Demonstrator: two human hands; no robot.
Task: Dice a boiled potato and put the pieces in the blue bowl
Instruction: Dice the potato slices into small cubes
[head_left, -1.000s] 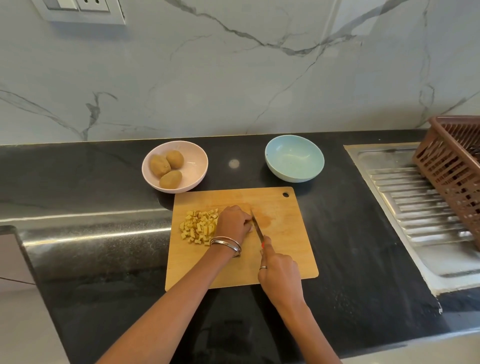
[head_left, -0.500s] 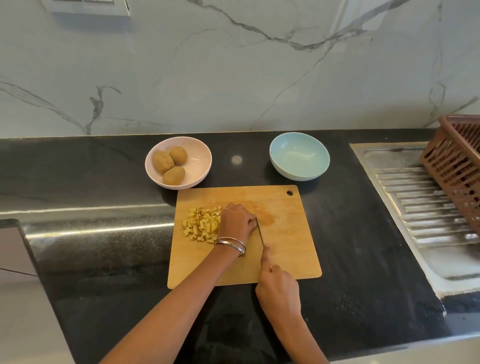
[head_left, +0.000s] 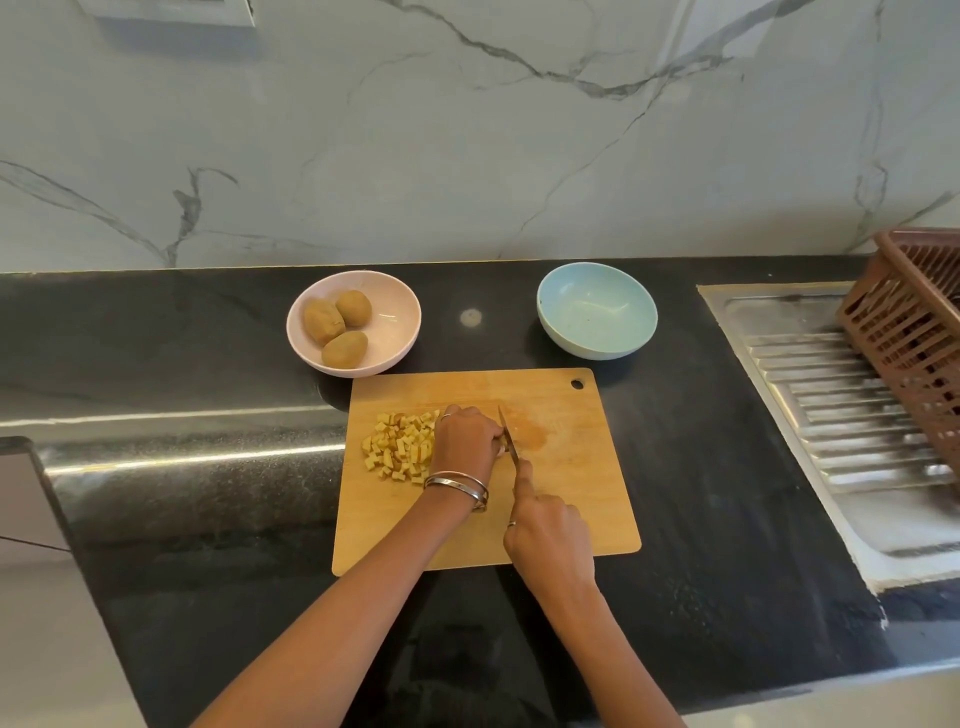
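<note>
Arms: two bare forearms enter from the bottom edge, with no sleeve showing on either.
Left hand (head_left: 465, 441): bare and ungloved.
Left finger: a thin silver ring (head_left: 445, 415) on one finger; which finger cannot be told.
Left wrist: a pair of thin silver metal bangles (head_left: 460, 484) lying close together, one crossing the other at the wrist's right side.
Right hand (head_left: 550, 535): bare and ungloved.
Right finger: a narrow silver band ring (head_left: 512, 524) on one finger.

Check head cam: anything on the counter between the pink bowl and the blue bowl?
Only bare black counter with a small pale round spot, between pink bowl and blue bowl, per the head view.
</note>
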